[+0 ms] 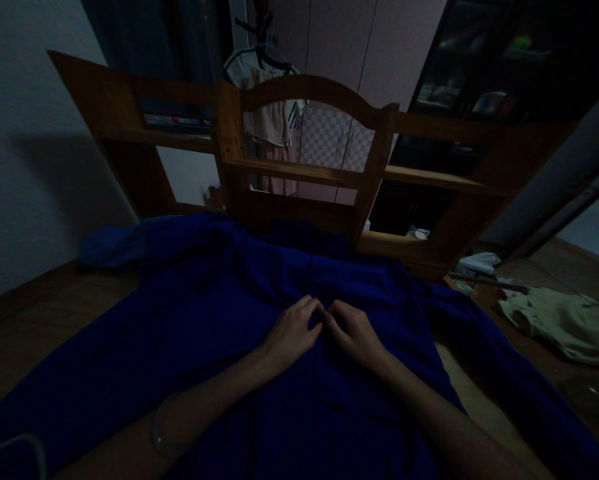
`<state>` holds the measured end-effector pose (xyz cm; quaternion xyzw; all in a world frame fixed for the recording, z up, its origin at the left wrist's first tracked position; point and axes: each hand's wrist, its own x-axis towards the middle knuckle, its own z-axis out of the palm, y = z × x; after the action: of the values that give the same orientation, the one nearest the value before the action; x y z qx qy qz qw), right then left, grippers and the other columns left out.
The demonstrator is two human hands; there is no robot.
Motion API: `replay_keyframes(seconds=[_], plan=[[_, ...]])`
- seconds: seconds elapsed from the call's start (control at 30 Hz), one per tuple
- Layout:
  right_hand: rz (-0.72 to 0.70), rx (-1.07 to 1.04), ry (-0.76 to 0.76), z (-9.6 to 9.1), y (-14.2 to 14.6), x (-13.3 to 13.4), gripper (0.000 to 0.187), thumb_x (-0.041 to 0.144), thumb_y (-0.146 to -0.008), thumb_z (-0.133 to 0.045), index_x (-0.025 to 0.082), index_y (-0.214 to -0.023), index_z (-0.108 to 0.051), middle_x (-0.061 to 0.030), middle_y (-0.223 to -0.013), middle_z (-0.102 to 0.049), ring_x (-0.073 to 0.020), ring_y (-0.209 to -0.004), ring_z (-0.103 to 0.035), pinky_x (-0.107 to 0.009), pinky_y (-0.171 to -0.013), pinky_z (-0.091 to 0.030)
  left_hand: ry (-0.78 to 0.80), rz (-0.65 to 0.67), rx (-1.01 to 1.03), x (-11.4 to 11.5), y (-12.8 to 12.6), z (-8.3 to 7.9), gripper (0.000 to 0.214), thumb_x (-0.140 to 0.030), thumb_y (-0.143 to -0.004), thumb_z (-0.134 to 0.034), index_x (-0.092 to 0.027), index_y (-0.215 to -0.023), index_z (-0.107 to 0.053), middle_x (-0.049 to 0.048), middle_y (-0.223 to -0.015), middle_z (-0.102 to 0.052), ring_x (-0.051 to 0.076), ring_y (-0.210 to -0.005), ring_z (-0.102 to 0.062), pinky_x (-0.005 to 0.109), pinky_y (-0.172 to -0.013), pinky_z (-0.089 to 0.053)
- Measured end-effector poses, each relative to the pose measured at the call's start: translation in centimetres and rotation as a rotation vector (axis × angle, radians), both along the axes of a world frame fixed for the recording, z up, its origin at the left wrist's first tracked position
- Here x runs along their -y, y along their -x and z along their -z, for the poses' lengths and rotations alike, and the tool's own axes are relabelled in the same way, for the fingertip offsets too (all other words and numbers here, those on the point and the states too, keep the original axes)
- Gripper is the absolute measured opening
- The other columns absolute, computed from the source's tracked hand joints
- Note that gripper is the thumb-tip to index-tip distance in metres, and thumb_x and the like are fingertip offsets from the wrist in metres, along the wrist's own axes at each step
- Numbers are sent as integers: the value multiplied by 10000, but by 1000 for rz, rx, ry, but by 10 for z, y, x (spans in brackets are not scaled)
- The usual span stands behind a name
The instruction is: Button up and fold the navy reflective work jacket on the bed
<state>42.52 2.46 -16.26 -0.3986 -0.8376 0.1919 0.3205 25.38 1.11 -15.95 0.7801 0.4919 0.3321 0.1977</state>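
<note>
A deep blue long-sleeved garment [189,320] lies spread out across a wooden surface, its sleeves reaching to the left and right. At its upper middle, my left hand [295,330] has thumb and fingers pinched together on the cloth. My right hand [355,331] pinches the same spot from the other side, its fingertips almost meeting the left ones. Whatever small part lies between the fingertips is hidden and too dark to make out. A clear band [162,427] circles my left forearm.
A wooden shelf unit [299,175] stands behind the garment. Past it, light clothes [267,100] hang on a rack. Pale cloth [569,323] lies at the right, near a white packet [479,262]. The wooden surface [472,380] shows beside the right sleeve.
</note>
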Motion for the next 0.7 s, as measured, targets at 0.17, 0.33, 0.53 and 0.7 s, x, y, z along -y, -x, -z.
replay_keyframes(seconds=[0.17, 0.33, 0.53, 0.7], plan=[[4, 11, -7, 0, 0, 0, 196, 272, -945, -419, 183, -802, -521, -4, -732, -541, -121, -636, -502, -232, -605, -371, 12, -6, -2, 0, 0, 0, 108, -163, -808, -542, -211, -901, -565, 15, -935, -580, 165, -862, -579, 271, -768, -464], [0, 18, -4, -1, 0, 1, 187, 260, -943, -422, 185, -798, -513, 0, -728, -536, -120, -634, -501, -230, -600, -367, 11, -4, 8, 0, 1, 0, 110, -170, -813, -538, -215, -908, -568, 15, -933, -582, 165, -861, -579, 275, -777, -466], [3, 12, -6, -1, -1, 0, 180, 259, -943, -421, 187, -815, -524, -4, -742, -546, -124, -645, -507, -233, -610, -371, 6, -12, 7, -1, 0, 1, 111, -168, -806, -535, -218, -896, -576, 15, -933, -588, 165, -868, -579, 270, -771, -460], [9, 3, -19, -2, -1, -1, 176, 257, -939, -426, 185, -819, -532, -9, -755, -559, -127, -659, -518, -231, -621, -379, 31, -41, 22, -7, 2, 3, 86, -207, -792, -567, -215, -871, -599, 5, -872, -608, 152, -792, -579, 253, -715, -449]])
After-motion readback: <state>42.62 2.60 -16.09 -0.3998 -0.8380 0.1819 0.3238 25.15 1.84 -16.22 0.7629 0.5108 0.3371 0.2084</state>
